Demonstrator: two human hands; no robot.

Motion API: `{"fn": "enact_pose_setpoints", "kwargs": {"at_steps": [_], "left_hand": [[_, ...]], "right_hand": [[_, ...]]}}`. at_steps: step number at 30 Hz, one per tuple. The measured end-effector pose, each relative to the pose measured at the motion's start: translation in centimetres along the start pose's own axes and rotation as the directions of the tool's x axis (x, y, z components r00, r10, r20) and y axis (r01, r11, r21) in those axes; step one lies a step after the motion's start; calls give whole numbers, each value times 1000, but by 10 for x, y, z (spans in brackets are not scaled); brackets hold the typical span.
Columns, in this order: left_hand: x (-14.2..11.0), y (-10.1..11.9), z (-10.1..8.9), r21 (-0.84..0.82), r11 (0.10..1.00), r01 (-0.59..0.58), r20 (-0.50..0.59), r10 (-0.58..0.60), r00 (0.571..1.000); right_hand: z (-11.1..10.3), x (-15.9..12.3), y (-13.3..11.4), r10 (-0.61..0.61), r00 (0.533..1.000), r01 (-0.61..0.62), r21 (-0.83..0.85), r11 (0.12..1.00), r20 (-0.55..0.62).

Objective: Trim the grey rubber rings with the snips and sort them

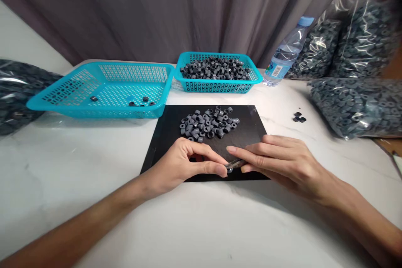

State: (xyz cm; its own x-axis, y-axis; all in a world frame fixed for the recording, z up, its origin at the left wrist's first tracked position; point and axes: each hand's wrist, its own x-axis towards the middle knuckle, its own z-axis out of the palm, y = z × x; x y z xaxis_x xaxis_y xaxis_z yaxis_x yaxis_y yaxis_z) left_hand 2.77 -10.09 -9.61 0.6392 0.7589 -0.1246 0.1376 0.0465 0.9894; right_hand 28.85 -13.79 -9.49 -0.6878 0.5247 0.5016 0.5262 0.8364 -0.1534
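Observation:
My left hand pinches a small grey plastic piece between thumb and forefinger; mostly the fingertips cover it. My right hand is closed around a narrow, dark, worn-looking tool, its tip touching the piece. Fingers hide most of the tool, so its exact kind cannot be made out. Both hands are over the front of a black mat. Just beyond them on the mat lies a loose heap of short grey cylindrical plastic pieces, some showing a hole or hollow end.
A large turquoise basket at left holds several pieces. Behind the mat, a smaller turquoise basket is full of them. A water bottle, clear bags of grey pieces and several loose dark pieces are on the right. Another bag lies far left.

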Motion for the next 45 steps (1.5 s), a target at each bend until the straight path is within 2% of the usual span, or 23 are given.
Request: {"fn": "enact_pose_setpoints", "kwargs": {"at_steps": [9, 15, 18, 23, 30, 37, 41, 45], "left_hand": [[1, 0, 0, -8, 1000, -1, 0, 1, 1000], [0, 0, 0, -10, 1000, -2, -20, 2, 1000], [0, 0, 0, -43, 999, 11, -10, -11, 1000], [0, -2, 0, -52, 998, 25, 5, -25, 1000], [-1, -2, -1, 15, 999, 35, -17, -35, 999], [-1, -4, -3, 107, 991, 83, -55, -78, 995], [0, -4, -5, 118, 990, 81, -57, -75, 996], [0, -2, -5, 124, 990, 71, -74, -62, 995]], "right_hand": [[2, -1, 1, 13, 1000, -13, 37, 999, 8], [3, 0, -1, 116, 993, -108, 202, 973, -27], [0, 0, 2, 153, 986, -135, 224, 965, -62], [-4, -2, 8, 182, 981, -165, 208, 964, -63], [-5, -1, 10, 170, 985, -168, 189, 968, 6], [17, -5, 15, 349, 936, -351, 63, 934, 40], [31, -3, 17, 359, 932, -359, -7, 933, 45], [36, -1, 17, 328, 944, -325, -67, 944, 43]]}}
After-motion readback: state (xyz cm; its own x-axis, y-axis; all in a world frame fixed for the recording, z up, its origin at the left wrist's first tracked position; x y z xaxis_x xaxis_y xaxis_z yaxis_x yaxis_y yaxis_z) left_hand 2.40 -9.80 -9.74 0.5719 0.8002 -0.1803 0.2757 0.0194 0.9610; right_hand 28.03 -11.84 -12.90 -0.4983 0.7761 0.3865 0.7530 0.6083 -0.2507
